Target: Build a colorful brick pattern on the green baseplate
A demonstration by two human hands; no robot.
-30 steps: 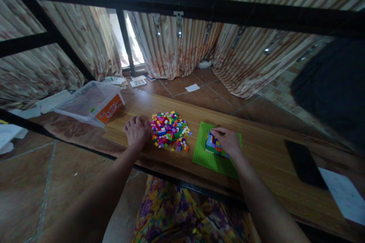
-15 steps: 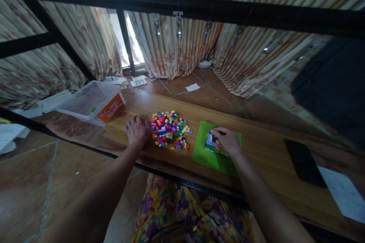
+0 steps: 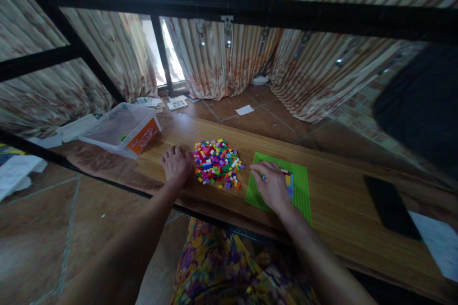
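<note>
A pile of small coloured bricks lies on the wooden table. My left hand rests knuckles-up on the table, touching the pile's left edge, fingers curled under. To the right lies a green baseplate with a small block of stacked coloured bricks on it. My right hand lies over the baseplate's left part, covering most of that block, fingers stretched toward the pile. I cannot make out anything held in either hand.
A clear plastic box with an orange label stands at the table's left end. A black phone and a white sheet lie at the right. A black metal frame bar crosses overhead; curtains hang behind.
My right hand has slid left across the baseplate toward the brick pile, uncovering the right edge of the stacked block. The left hand stays where it was. The view shifted slightly.
</note>
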